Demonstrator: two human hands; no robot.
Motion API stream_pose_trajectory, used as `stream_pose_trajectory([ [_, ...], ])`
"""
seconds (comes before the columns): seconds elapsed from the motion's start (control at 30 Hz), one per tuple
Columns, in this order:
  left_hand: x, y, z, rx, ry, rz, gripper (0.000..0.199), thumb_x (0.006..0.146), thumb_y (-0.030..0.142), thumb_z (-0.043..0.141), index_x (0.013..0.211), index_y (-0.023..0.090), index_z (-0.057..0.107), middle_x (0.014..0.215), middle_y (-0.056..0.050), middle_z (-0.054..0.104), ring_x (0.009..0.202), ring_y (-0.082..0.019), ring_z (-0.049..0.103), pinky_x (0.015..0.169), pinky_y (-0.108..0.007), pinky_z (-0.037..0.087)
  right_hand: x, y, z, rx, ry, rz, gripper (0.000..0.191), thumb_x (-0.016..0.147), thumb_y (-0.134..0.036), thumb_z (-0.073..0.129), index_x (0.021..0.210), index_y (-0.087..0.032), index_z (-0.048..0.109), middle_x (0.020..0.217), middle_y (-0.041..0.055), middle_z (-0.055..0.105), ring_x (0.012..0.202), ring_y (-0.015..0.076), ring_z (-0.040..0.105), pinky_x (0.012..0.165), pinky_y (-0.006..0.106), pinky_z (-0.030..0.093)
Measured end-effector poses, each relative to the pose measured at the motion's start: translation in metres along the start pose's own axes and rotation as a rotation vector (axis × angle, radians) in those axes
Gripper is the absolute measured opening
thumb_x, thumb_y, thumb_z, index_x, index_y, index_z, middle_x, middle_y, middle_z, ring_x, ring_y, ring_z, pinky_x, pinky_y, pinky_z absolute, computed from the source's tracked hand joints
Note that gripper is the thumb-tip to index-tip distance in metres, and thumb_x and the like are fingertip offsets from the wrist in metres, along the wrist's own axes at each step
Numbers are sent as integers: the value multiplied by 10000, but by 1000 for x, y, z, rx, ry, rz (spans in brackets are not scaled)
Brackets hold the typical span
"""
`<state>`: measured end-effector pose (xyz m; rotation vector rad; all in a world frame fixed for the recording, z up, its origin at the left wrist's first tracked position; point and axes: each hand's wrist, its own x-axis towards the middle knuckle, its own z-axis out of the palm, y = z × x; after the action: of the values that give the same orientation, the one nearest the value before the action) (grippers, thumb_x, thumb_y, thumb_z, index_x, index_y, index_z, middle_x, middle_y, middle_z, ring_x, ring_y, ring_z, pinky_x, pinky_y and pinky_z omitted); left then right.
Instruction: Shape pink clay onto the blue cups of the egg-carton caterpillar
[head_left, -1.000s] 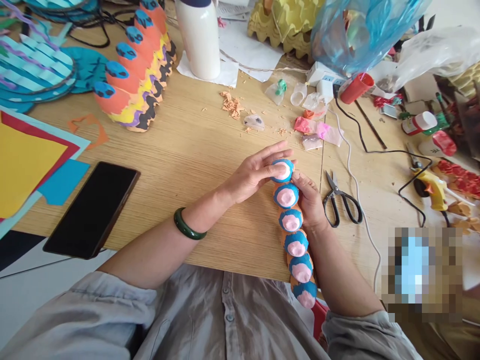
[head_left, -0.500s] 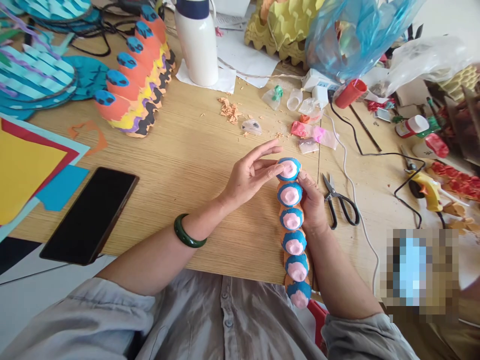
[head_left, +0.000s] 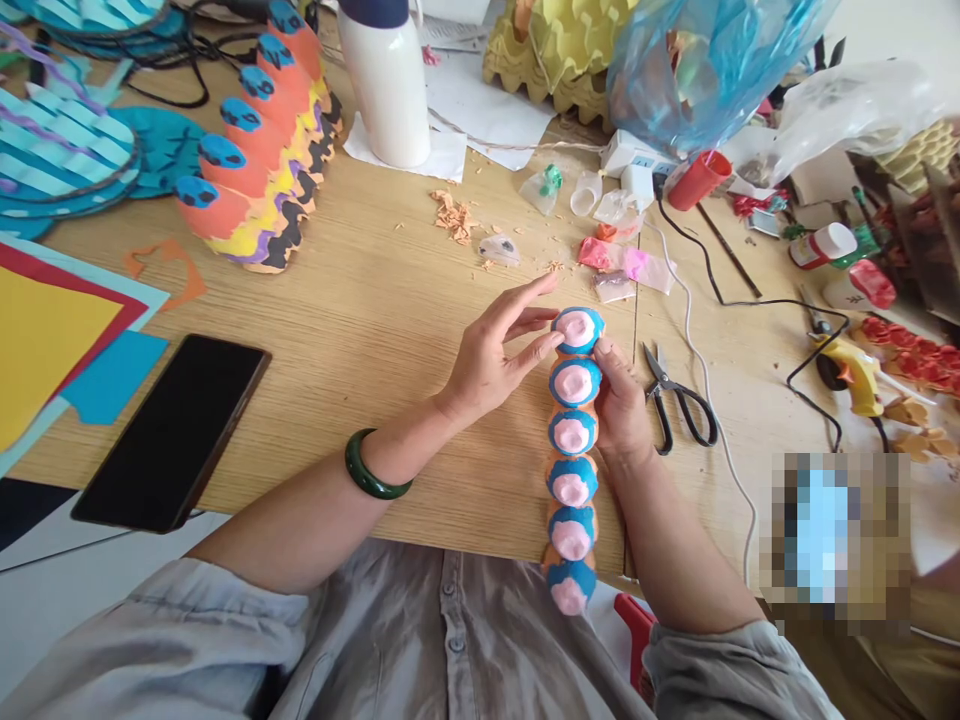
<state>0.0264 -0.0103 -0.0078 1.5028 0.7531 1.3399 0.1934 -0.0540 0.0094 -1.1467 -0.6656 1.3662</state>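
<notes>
A strip of egg carton (head_left: 573, 433) runs lengthwise toward me, with a row of rounded cups painted blue and topped with flattened pink clay. My right hand (head_left: 624, 400) grips its far end from the right side, thumb at the edge of the farthest cup and the other fingers hidden beneath. At the left of that same cup, my left hand (head_left: 499, 350) has its fingers stretched apart. Its thumb tip is at the cup's rim, beside the pink clay (head_left: 577, 328). A dark green bangle (head_left: 375, 465) circles my left wrist.
Black-handled scissors (head_left: 679, 400) lie right of my right hand. A phone (head_left: 172, 430) and coloured paper (head_left: 52, 340) are at left. Behind stand a painted orange carton strip (head_left: 255, 150) and a white flask (head_left: 386, 90). Clay packets (head_left: 619, 262) and cables lie beyond; a glue gun (head_left: 855, 375) is at right.
My left thumb has drawn back from the pink clay to the cup's rim. The carton strip's near end has swung left, so the strip now lies straighter. My right hand keeps its grip.
</notes>
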Motion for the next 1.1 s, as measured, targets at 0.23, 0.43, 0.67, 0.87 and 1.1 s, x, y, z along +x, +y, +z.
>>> stream_pose_trajectory([
  [0.23, -2, 5, 2, 7, 19, -42, 597, 1015, 581, 673, 1511, 256, 611, 1579, -141, 620, 1236, -250, 749, 1125, -388, 592, 4, 4, 1, 3, 52, -42, 259, 812, -496, 849, 782, -281, 707, 775, -27, 671, 712, 159, 606, 695, 322, 522],
  [0.43, -4, 6, 3, 58, 21, -28, 568, 1046, 513, 611, 1557, 267, 573, 1628, -129, 559, 1252, -261, 715, 1177, -423, 549, 1, 4, 5, -12, -17, -47, 302, 781, -493, 895, 734, -265, 703, 706, -32, 618, 631, 135, 516, 613, 300, 460],
  [0.67, -3, 5, 1, 166, 72, 55, 614, 989, 314, 631, 1598, 305, 551, 1685, -93, 482, 1472, -327, 549, 1263, -493, 466, -1, 6, 5, -52, -43, -52, 325, 783, -493, 916, 727, -265, 692, 680, -42, 607, 602, 125, 504, 577, 290, 437],
  [0.87, 1, 4, 0, 58, 89, -56, 732, 921, 522, 791, 1585, 324, 555, 1711, -106, 467, 1343, -291, 642, 1163, -422, 549, 4, 3, 3, -29, 18, -69, 364, 824, -518, 858, 700, -264, 629, 675, -38, 566, 623, 140, 535, 611, 305, 491],
  [1.1, 2, -8, 2, -145, 54, -216, 873, 777, 643, 906, 1521, 299, 604, 1710, -138, 476, 1349, -304, 662, 1056, -384, 621, 6, 1, 3, 12, 25, -70, 355, 815, -498, 816, 698, -266, 574, 680, -34, 555, 644, 150, 545, 650, 315, 510],
])
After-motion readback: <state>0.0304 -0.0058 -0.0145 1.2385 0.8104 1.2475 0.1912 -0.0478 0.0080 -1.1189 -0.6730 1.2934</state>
